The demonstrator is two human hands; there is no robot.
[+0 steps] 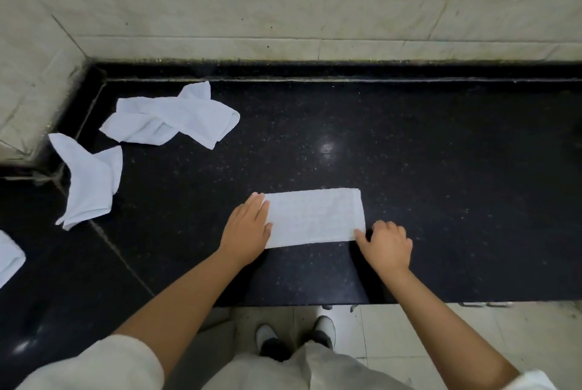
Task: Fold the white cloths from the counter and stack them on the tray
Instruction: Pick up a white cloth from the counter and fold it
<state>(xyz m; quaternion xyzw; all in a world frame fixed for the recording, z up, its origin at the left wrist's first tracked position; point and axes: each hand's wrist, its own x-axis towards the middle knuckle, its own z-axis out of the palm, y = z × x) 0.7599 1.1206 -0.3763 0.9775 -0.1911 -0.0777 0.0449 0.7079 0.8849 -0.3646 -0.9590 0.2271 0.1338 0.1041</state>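
The black counter lies bare to the right of and behind the folded cloth. To the left, two crumpled cloths lie near the wall corner.

— How's the light where you stand?

— Dim and flat. One lamp overhead leaves a small white glare spot on my dark polished worktop, toward its far edge, with a fainter glint near the near left corner.

— Shadows?

— Soft ones, under my right hand.

— Sharpness?

— Fair in the middle; the wall seams bow and soften toward the frame's sides, and my sleeves blur.
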